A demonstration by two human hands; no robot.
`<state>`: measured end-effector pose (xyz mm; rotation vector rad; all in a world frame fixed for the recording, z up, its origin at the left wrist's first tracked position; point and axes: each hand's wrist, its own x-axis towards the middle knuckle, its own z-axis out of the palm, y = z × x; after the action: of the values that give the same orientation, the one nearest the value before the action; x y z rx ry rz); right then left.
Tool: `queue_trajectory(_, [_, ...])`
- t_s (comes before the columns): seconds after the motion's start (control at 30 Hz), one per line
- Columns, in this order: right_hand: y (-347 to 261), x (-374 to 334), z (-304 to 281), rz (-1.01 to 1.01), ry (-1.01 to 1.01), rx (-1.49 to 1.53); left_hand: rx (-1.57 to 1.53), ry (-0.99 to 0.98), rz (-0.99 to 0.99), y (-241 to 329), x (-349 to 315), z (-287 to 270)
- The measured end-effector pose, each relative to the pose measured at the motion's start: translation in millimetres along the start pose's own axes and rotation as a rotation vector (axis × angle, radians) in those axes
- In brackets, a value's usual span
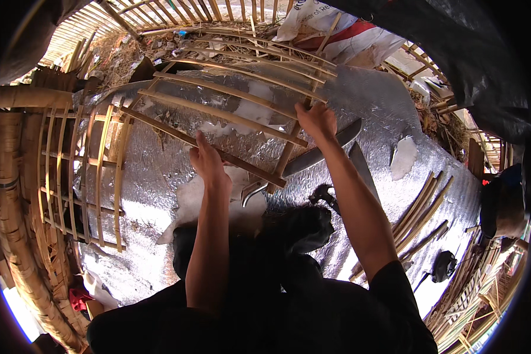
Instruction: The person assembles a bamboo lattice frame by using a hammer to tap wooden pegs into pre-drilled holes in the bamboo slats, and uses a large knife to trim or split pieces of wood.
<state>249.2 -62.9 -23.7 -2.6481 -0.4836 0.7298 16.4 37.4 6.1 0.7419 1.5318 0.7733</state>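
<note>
A half-built lattice of bamboo slats point(227, 112) lies across the silver foil sheet in front of me. My left hand point(211, 165) is closed around the nearest bamboo slat point(248, 167), its thumb over the top. Farther right, my right hand point(318, 123) grips the bamboo crosspiece point(287, 154) along the lattice's right end; its fingertips are partly hidden. Beneath and beside that end rests a machete point(330, 148) with a curved handle end towards my lap. A claw hammer point(323, 194) lies near my right knee.
Left of me stands a slatted bamboo panel point(94, 177) beside a thick bamboo pole point(9, 183). Cut bamboo strips point(422, 206) lie on the foil sheet point(153, 177) to my right, near a small black object point(443, 265). A white and red sack point(348, 41) sits at the back.
</note>
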Motion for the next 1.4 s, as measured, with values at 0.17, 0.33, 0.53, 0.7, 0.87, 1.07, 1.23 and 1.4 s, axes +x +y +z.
queue_trajectory(0.17, [46.7,31.6,22.6,-0.394,0.194,-0.017,0.270,0.095,0.328,-13.7,12.9,13.8])
queue_trajectory(0.33, [28.3,-17.7,8.5,-0.456,0.368,0.406,0.126,-0.018,0.508,-20.2,22.9,-13.5])
queue_trajectory(0.53, [75.9,-67.0,-20.0,-0.305,0.611,0.671,0.288,-0.121,0.638,-9.6,5.3,37.6])
queue_trajectory(0.7, [80.5,-69.1,-6.6,-0.163,0.619,0.481,0.412,-0.062,0.734,-13.5,17.2,68.2])
queue_trajectory(0.87, [103.1,-66.6,6.7,-0.094,0.534,0.282,0.478,-0.066,0.622,-28.1,20.6,76.9])
queue_trajectory(1.07, [170.3,-148.7,-34.5,-0.191,0.258,0.166,0.429,-0.035,0.646,-42.8,27.4,66.3])
queue_trajectory(1.23, [225.9,-209.9,1.9,-0.573,0.142,-0.142,0.376,-0.086,0.628,-38.9,33.3,76.6])
queue_trajectory(1.4, [214.0,-204.2,2.7,-0.568,-0.115,-0.027,0.357,-0.100,0.609,-40.0,35.9,86.1])
